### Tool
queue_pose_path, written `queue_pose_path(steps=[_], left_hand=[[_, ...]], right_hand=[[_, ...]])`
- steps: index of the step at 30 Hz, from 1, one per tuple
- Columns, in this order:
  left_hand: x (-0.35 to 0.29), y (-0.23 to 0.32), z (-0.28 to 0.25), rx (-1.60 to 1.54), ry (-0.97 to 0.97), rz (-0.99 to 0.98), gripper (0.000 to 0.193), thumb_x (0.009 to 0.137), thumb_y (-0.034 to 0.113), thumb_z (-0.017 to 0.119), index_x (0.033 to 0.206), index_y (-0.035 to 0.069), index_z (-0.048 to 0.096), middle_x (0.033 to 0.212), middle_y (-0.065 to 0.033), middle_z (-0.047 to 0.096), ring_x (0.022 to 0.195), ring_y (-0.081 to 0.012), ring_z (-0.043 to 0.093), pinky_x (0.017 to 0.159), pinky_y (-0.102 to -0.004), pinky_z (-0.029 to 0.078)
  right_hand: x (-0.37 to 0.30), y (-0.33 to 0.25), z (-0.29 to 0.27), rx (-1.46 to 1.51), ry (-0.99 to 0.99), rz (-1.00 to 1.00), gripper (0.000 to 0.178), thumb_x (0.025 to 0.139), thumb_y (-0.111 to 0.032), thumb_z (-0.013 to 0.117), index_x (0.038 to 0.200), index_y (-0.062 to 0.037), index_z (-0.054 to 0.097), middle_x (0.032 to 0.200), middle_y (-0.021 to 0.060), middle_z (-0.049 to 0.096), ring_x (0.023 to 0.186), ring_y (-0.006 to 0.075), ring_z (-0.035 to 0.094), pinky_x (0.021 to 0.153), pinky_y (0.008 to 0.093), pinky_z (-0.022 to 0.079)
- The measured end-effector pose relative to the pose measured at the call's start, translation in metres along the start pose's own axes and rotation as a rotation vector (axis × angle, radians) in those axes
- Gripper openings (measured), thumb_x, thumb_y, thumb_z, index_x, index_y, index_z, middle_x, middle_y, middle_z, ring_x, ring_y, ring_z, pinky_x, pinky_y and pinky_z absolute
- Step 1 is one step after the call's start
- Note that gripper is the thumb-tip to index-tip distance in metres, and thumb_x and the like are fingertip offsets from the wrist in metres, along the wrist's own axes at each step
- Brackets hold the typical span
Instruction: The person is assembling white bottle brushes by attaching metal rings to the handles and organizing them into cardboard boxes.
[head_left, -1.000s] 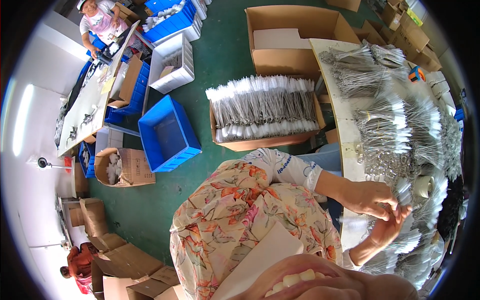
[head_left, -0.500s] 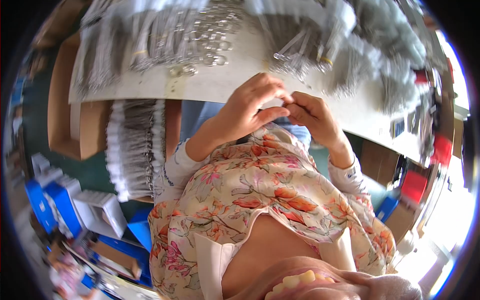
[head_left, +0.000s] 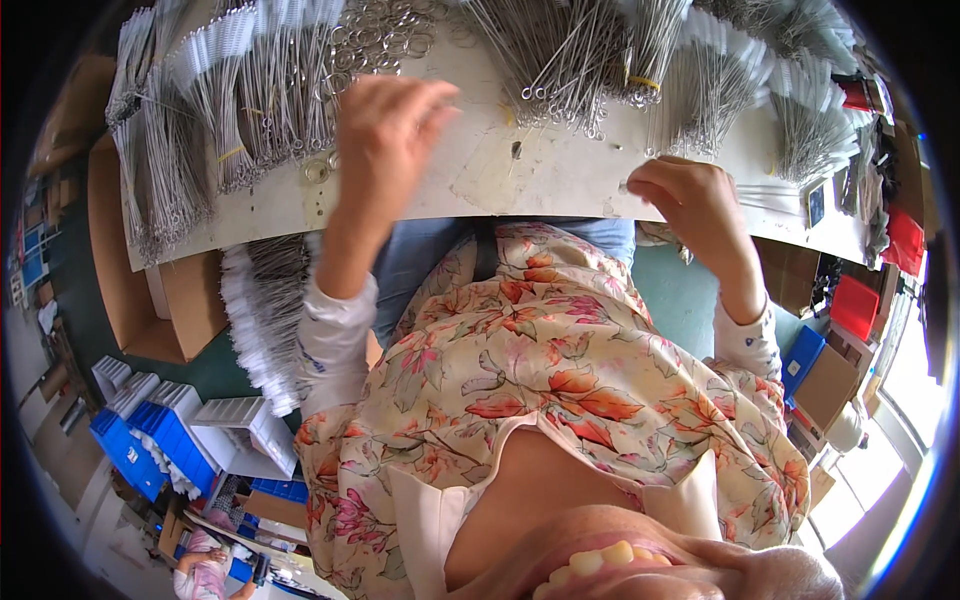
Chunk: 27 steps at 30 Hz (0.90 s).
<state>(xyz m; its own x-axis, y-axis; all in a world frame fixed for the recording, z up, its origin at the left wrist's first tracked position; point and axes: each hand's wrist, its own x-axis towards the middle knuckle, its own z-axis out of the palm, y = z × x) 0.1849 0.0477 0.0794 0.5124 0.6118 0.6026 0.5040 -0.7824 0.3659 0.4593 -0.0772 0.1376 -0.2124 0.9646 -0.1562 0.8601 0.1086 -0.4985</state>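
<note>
My left hand is raised over the table beside a pile of metal rings. Motion smears it, but its thumb and fingers look apart with nothing visible between them. Low over the table's front edge, my right hand has its fingers curled together. A small metal loop shows at its fingertips, like the looped ends of the thin wire brushes; the palm hides the rest. Several thin wires lie on the table just right of that hand. A few loose rings lie left of my left wrist.
Bundles of white-bristled wire brushes cover the table's left and far side, some tied with yellow bands. More brushes are stacked below the table at left, beside an open cardboard box. Red and blue bins stand around. Another person sits far lower left.
My hands were together at the table edge and have parted. My left hand moved up and left toward the rings; my right hand moved right. The view has shifted slightly.
</note>
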Motion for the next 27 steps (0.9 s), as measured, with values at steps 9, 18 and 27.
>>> queue_pose_path(steps=[9,18,27], left_hand=[[0.01,-0.019,-0.006,0.084,-0.21,-0.101,0.016,0.077,0.023,0.066,0.079,0.008,0.059,0.078,0.0018,0.055,0.075,-0.0165,0.047,0.073,-0.033,0.034],[0.001,0.047,-0.007,-2.009,0.039,-0.587,0.02,0.094,0.022,0.044,0.098,0.002,0.049,0.083,-0.0009,0.047,0.074,-0.0095,0.043,0.07,-0.0261,0.04],[0.003,0.053,-0.023,-0.517,0.072,-0.196,0.008,0.086,-0.002,0.055,0.092,0.0,0.058,0.084,-0.0027,0.061,0.069,-0.0075,0.056,0.058,-0.0183,0.046]], right_hand=[[0.039,-0.022,0.032,0.424,0.068,0.07,0.016,0.084,-0.018,0.059,0.08,-0.0025,0.061,0.062,0.0089,0.057,0.054,0.0164,0.055,0.052,0.0286,0.044],[0.064,-0.081,0.025,0.994,0.341,-0.23,0.016,0.082,-0.018,0.065,0.083,-0.0017,0.064,0.082,0.0054,0.06,0.072,0.0136,0.057,0.067,0.025,0.046],[0.058,-0.087,0.021,0.66,0.205,-0.441,0.01,0.074,-0.007,0.07,0.08,-0.0007,0.065,0.085,0.0069,0.059,0.073,0.0168,0.059,0.062,0.0264,0.047]])
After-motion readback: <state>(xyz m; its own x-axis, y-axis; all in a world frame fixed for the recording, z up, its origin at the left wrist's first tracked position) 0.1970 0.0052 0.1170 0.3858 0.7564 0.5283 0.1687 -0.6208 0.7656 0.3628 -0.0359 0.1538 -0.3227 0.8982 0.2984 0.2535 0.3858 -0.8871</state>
